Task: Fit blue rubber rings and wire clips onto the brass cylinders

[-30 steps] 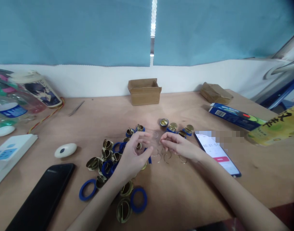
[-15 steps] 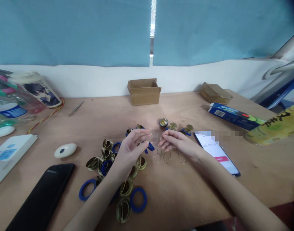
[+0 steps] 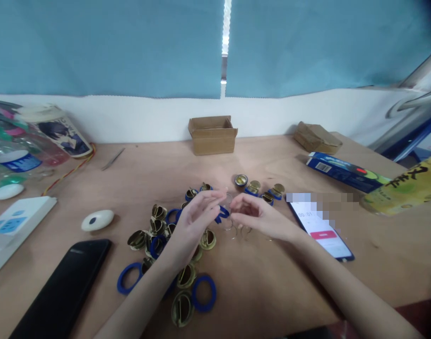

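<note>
My left hand (image 3: 197, 209) is raised over the right side of a pile of brass-coloured round valve-like discs (image 3: 158, 227) and blue rings (image 3: 204, 293). Its fingers are close together around a thin wire ring (image 3: 229, 197) that shows faintly at the fingertips. A blue ring (image 3: 223, 215) is just below its thumb. Facing it, my right hand (image 3: 252, 214) has curled fingers with the tips brought inward; whatever they hold, if anything, is hidden. Under the right hand, several thin wire rings (image 3: 231, 231) lie on the table. Behind it are several discs fitted with blue rings (image 3: 253, 187).
Beyond the hands is an open cardboard box (image 3: 213, 141). A lit phone (image 3: 328, 238) lies right, near a blue carton (image 3: 345, 173) and yellow bottle (image 3: 406, 188). Left are a black phone (image 3: 61, 287), white mouse (image 3: 97, 220), power strip (image 3: 20, 216) and tweezers (image 3: 113, 159).
My right hand has curled its fingers and moved slightly left, nearer the left hand. My left fingertips have shifted slightly right, and the thin wire ring beside them has shifted too.
</note>
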`<state>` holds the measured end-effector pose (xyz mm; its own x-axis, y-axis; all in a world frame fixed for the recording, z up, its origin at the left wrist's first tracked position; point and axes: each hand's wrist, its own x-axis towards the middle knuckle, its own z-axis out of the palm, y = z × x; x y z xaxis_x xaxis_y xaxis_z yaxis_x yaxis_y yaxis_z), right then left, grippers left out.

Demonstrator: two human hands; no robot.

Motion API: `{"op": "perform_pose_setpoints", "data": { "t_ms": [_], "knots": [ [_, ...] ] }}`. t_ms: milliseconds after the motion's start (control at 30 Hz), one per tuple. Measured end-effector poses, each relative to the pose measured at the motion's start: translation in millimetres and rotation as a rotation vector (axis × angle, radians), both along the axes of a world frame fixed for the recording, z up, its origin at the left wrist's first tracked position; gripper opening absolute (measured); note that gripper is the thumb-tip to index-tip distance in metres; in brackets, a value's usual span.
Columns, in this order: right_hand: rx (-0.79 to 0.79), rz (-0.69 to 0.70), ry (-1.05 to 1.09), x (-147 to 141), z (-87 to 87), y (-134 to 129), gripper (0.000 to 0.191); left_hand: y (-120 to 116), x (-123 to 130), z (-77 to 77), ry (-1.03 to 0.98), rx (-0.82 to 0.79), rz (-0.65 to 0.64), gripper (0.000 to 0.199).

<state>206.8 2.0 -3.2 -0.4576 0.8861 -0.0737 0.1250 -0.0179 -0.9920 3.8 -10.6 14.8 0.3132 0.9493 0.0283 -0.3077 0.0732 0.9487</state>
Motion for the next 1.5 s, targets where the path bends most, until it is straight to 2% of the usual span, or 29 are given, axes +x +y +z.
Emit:
{"op": "perform_pose_setpoints", "data": {
  "t_ms": [233,367,467,600,700,800,900,1000,1067,1167,1333,1400,1500],
  "knots": [
    [0.319,-0.09,-0.277,-19,-14.8,-13,0.018,-3,3,-2.9,-0.089,0.015,-0.084,0.023],
    [0.507,-0.1,-0.387,-23,-18.8,-16,0.026,-4,3,-2.7,-0.089,0.021,-0.085,0.023],
    [0.575,-0.114,-0.458,-22,-19.4,-16,0.025,-4,2,-3.3,-0.118,-0.006,-0.094,0.026],
    [0.626,-0.127,-0.52,-22,-18.5,-19,0.013,-3,2,-3.3,-0.129,-0.002,-0.109,0.027],
    [0.632,-0.159,-0.535,-22,-16.9,-19,0.005,-4,4,-0.1,-0.035,0.039,-0.036,0.019],
    [0.616,-0.215,-0.533,-19,-14.5,-17,0.009,-4,6,1.4,0.152,0.097,0.124,0.011],
    [0.584,-0.285,-0.536,-15,-11.2,-13,0.016,-1,4,-3.1,0.36,0.187,0.277,0.011],
    [0.585,-0.351,-0.548,-11,-7.3,-10,0.016,5,-2,-9.7,0.6,0.316,0.352,0.01],
    [0.584,-0.372,-0.527,-10,-4.9,-8,0.015,8,-9,-10.6,0.812,0.403,0.323,0.01],
    [0.519,-0.371,-0.458,-11,-3.5,-8,0.012,9,-22,-3.7,1.087,0.559,0.179,0.004],
    [0.329,-0.335,-0.334,-15,-9.9,-4,0.008,5,-42,9.8,1.251,0.585,-0.218,0.023],
    [0.206,-0.308,-0.218,-16,-11.8,-3,0.01,4,-45,8.7,1.299,0.582,-0.279,0.024],
    [-0.004,-0.167,-0.052,-16,-10.4,-3,0.014,5,-41,3.7,1.375,0.627,-0.309,0.015]
  ]
}}
